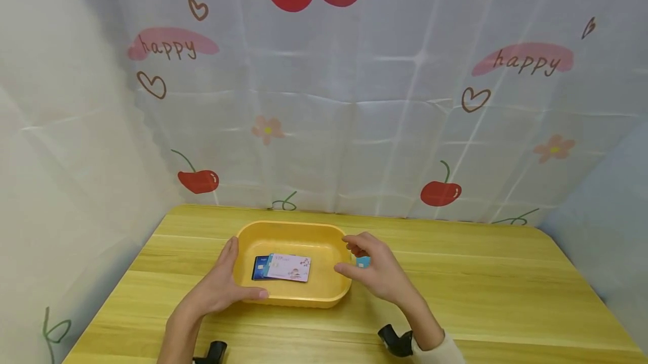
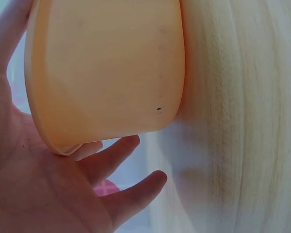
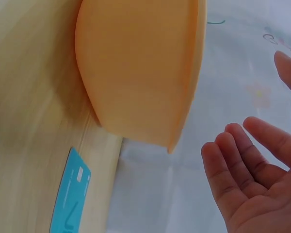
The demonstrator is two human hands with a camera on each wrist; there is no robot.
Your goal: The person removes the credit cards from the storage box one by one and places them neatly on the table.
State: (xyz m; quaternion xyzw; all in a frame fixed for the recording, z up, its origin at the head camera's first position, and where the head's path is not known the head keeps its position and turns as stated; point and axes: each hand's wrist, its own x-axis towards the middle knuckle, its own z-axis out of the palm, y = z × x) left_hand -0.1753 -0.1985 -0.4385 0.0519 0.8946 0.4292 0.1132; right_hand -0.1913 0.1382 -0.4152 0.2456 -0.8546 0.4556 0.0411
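Note:
A yellow plastic basin stands on the table in the head view. Overlapping cards lie inside it: a pale pink VIP card on top, with a dark blue card and a light blue edge showing beneath. My left hand spans the basin's left end, thumb on the near rim, fingers along the side; in the left wrist view, its lower fingers extend loosely past the corner. My right hand hovers by the right rim, fingers relaxed, holding nothing. Below it, a light blue card lies on the table just outside the basin.
The wood-grain table stretches out to both sides of the basin. A white curtain printed with cherries, hearts and flowers hangs behind it, with more sheeting at left and right. Black wrist-worn devices show near the bottom edge.

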